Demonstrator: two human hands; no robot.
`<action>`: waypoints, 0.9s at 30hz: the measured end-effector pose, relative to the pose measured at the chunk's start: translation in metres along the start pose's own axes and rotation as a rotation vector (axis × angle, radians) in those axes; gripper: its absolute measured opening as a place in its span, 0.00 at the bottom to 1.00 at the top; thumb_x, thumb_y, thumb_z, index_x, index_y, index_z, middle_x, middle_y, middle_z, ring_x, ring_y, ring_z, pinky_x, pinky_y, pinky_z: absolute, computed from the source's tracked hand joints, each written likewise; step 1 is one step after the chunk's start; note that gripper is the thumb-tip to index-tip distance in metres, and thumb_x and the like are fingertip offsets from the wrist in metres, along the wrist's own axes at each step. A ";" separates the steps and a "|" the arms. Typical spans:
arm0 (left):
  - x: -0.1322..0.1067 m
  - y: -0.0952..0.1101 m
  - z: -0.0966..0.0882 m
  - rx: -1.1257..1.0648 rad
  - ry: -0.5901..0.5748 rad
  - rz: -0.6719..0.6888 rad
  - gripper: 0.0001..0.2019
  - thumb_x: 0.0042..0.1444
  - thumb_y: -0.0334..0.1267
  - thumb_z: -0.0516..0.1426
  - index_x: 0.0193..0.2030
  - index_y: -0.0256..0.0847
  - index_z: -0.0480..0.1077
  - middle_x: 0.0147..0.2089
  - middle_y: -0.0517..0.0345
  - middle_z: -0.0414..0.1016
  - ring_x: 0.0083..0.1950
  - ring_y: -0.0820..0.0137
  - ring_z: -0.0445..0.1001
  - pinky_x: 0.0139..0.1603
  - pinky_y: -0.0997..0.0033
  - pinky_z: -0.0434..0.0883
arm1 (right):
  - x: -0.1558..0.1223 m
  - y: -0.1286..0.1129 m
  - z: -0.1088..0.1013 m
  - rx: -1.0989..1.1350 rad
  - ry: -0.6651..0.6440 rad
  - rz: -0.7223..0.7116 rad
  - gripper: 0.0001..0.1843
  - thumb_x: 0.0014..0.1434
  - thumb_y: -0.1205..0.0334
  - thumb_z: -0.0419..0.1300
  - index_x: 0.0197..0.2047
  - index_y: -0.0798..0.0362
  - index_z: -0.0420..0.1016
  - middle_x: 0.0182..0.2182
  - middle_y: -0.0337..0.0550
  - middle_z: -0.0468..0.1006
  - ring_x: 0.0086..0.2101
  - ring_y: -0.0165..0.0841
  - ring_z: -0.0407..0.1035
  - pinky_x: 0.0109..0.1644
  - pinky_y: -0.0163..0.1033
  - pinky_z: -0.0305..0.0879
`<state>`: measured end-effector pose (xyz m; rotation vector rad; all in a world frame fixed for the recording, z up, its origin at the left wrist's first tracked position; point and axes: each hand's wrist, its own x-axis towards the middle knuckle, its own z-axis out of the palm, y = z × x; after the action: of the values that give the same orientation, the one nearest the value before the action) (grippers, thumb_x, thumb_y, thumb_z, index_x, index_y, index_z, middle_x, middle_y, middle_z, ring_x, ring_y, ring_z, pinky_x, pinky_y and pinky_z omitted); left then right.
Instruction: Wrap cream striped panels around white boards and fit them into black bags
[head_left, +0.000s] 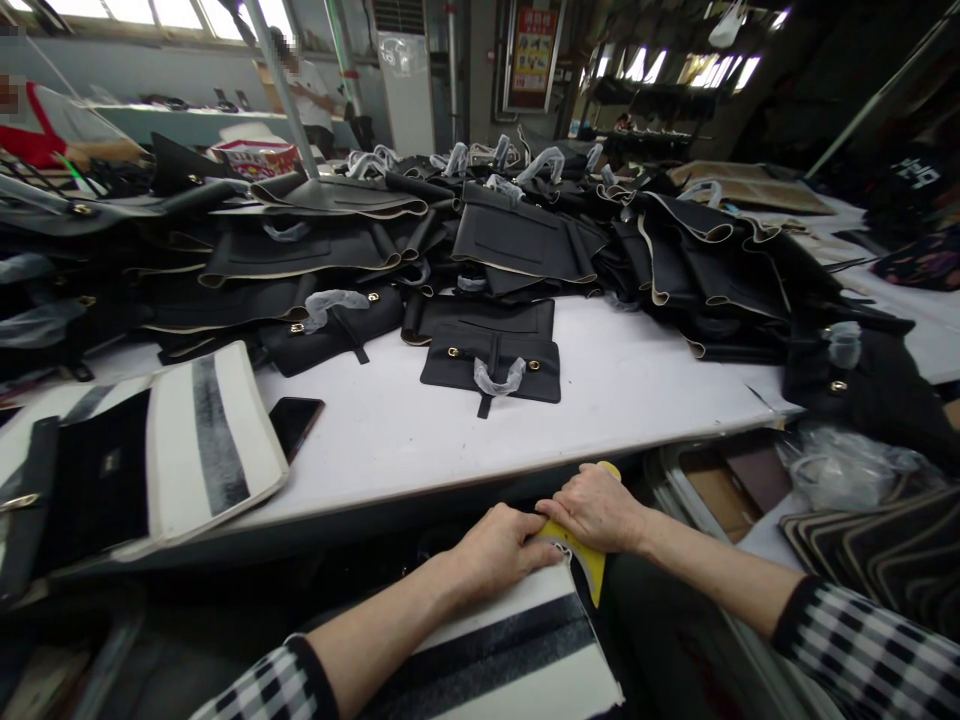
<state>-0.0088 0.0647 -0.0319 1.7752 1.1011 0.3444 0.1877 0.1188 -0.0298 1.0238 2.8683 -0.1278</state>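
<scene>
Both my hands meet below the table's front edge, over my lap. My left hand (499, 550) is curled, its fingers pressing on the top edge of a white board with dark stripes (517, 650). My right hand (596, 508) is closed on a yellow object (589, 565) that sticks out beside the board's upper corner. What the yellow object is stays unclear, as the hands cover most of it.
The white table (615, 390) bears heaps of black leather bag pieces (517, 240) with brass snaps. A black flap (491, 365) lies alone near me. A second striped board (210, 440) and a dark phone (294, 422) lie at left. People stand far back left.
</scene>
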 end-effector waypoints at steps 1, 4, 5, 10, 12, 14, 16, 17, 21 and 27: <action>0.000 0.000 0.001 0.017 0.004 0.009 0.15 0.58 0.48 0.56 0.34 0.37 0.76 0.26 0.61 0.71 0.25 0.74 0.63 0.26 0.73 0.56 | 0.000 -0.001 0.001 0.003 -0.002 0.010 0.35 0.72 0.50 0.39 0.24 0.54 0.78 0.25 0.48 0.80 0.27 0.36 0.73 0.33 0.42 0.45; 0.000 -0.001 0.003 0.083 0.012 0.034 0.16 0.60 0.48 0.55 0.34 0.37 0.76 0.26 0.60 0.72 0.25 0.74 0.63 0.26 0.73 0.56 | -0.003 -0.005 0.005 0.010 -0.006 0.047 0.35 0.72 0.50 0.39 0.26 0.53 0.80 0.26 0.49 0.81 0.28 0.38 0.74 0.32 0.41 0.47; 0.000 -0.001 0.003 0.110 0.013 0.042 0.16 0.61 0.49 0.55 0.34 0.37 0.76 0.26 0.59 0.73 0.25 0.74 0.63 0.26 0.73 0.56 | -0.004 -0.006 0.006 0.011 -0.008 0.060 0.35 0.72 0.50 0.39 0.26 0.54 0.80 0.26 0.50 0.81 0.28 0.38 0.75 0.32 0.41 0.48; 0.002 -0.001 0.004 0.222 0.028 0.069 0.18 0.62 0.49 0.53 0.33 0.38 0.76 0.27 0.56 0.74 0.24 0.73 0.64 0.26 0.71 0.55 | -0.009 -0.010 0.011 0.025 -0.035 0.141 0.34 0.71 0.51 0.40 0.29 0.54 0.82 0.27 0.54 0.81 0.28 0.41 0.75 0.31 0.40 0.52; 0.003 -0.001 0.004 0.233 0.030 0.069 0.17 0.62 0.49 0.54 0.33 0.38 0.76 0.28 0.54 0.75 0.24 0.72 0.65 0.26 0.71 0.54 | -0.012 -0.013 0.013 0.039 -0.049 0.176 0.32 0.71 0.51 0.40 0.32 0.54 0.82 0.28 0.55 0.81 0.28 0.41 0.76 0.32 0.40 0.55; 0.004 -0.001 0.004 0.241 0.034 0.075 0.17 0.61 0.49 0.54 0.33 0.38 0.76 0.28 0.54 0.75 0.25 0.72 0.65 0.27 0.70 0.54 | -0.014 -0.017 0.014 0.045 -0.059 0.222 0.31 0.71 0.51 0.40 0.34 0.54 0.82 0.28 0.56 0.81 0.29 0.42 0.76 0.32 0.40 0.57; 0.004 0.001 0.006 0.253 0.039 0.099 0.18 0.61 0.49 0.53 0.32 0.38 0.75 0.28 0.53 0.75 0.25 0.71 0.65 0.27 0.70 0.54 | -0.018 -0.025 0.012 0.037 -0.063 0.287 0.34 0.71 0.51 0.38 0.32 0.54 0.82 0.28 0.58 0.81 0.29 0.43 0.77 0.33 0.41 0.60; 0.002 0.003 0.007 0.257 0.041 0.116 0.18 0.62 0.48 0.53 0.31 0.38 0.75 0.28 0.53 0.75 0.25 0.71 0.66 0.28 0.70 0.54 | -0.020 -0.030 0.010 0.028 -0.062 0.324 0.35 0.71 0.51 0.37 0.31 0.55 0.82 0.27 0.58 0.81 0.29 0.44 0.77 0.33 0.42 0.61; -0.003 0.001 0.016 0.223 0.030 0.151 0.18 0.63 0.47 0.50 0.29 0.39 0.73 0.27 0.56 0.74 0.26 0.72 0.67 0.28 0.72 0.55 | -0.029 -0.051 0.001 0.000 -0.054 0.421 0.34 0.70 0.49 0.38 0.32 0.53 0.82 0.27 0.56 0.81 0.30 0.46 0.77 0.33 0.44 0.66; 0.004 -0.009 0.016 0.206 -0.068 0.169 0.21 0.61 0.53 0.49 0.28 0.40 0.68 0.25 0.62 0.62 0.27 0.73 0.60 0.29 0.74 0.55 | -0.035 -0.064 0.001 0.060 0.021 0.522 0.30 0.68 0.49 0.41 0.35 0.52 0.81 0.27 0.55 0.81 0.31 0.47 0.77 0.34 0.49 0.69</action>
<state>-0.0008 0.0596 -0.0482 2.0546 0.9688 0.2777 0.1736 0.0474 -0.0236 1.7450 2.5192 -0.1617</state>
